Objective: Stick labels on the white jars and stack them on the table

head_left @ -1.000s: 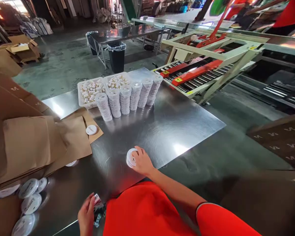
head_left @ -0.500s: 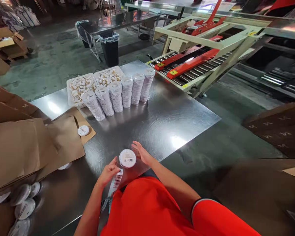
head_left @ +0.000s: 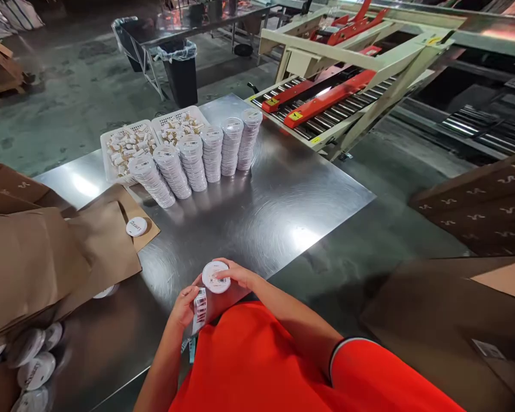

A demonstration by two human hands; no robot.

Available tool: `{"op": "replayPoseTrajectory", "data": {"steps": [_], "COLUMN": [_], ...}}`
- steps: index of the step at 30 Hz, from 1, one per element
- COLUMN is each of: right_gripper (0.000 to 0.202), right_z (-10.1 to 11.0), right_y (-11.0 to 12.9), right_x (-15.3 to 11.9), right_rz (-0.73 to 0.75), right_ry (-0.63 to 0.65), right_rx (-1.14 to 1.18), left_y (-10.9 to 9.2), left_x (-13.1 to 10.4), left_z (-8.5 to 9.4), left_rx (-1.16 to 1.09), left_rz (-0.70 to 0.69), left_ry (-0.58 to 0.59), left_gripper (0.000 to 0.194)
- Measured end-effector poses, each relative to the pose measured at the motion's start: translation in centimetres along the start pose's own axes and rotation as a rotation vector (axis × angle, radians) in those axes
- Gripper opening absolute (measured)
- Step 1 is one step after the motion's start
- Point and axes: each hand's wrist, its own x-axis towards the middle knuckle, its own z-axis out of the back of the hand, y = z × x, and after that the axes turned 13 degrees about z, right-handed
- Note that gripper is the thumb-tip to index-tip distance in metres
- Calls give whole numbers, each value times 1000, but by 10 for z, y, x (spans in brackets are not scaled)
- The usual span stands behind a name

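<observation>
A round white container (head_left: 214,284) with a barcode on its upper face is near the table's front edge. My right hand (head_left: 234,273) is closed around its far right side, some fingers lying over the top by the barcode. My left hand (head_left: 185,304) pinches a strip of barcode labels (head_left: 201,306), which hangs down towards my red shirt. The left fingertips are close to the container's left side; I cannot tell if they touch it. Several stacks of round white containers (head_left: 191,163) stand in a row farther back on the metal table (head_left: 274,200).
Behind the stacks are two white baskets (head_left: 104,157) of small white-capped pieces. An open cardboard box (head_left: 30,257) is at the left, a single container (head_left: 136,226) on its flap. More containers (head_left: 36,369) lie lower left. Brown boxes (head_left: 476,206) stand right; a roller machine (head_left: 326,103) is beyond.
My right hand has moved from beside the container onto it, fingers now over its top. My left hand still pinches the label strip. The whole view has shifted slightly.
</observation>
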Motion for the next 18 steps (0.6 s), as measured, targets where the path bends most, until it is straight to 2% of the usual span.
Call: {"op": "replayPoseTrajectory", "data": {"steps": [3, 6, 10, 15, 18], "right_gripper": [67, 66, 69, 84, 97], "right_z": [0, 1, -2, 0, 14], "right_y": [0, -1, -4, -11, -21], "right_x": [0, 1, 1, 1, -9], "right_rz": [-5, -19, -21, -4, 128], "right_ry": [23, 37, 32, 9, -48], "right_rx": [-8, -10, -6, 9, 35], "left_y": [3, 9, 20, 27, 25], "left_x": [1, 3, 7, 16, 14], "left_z": [0, 4, 13, 19, 22], "left_rx": [-76, -120, -206, -306, -332], "left_rz": [25, 27, 58, 90, 104], "left_ry": [52, 47, 43, 97, 113], "left_gripper": [36, 40, 30, 29, 24]}}
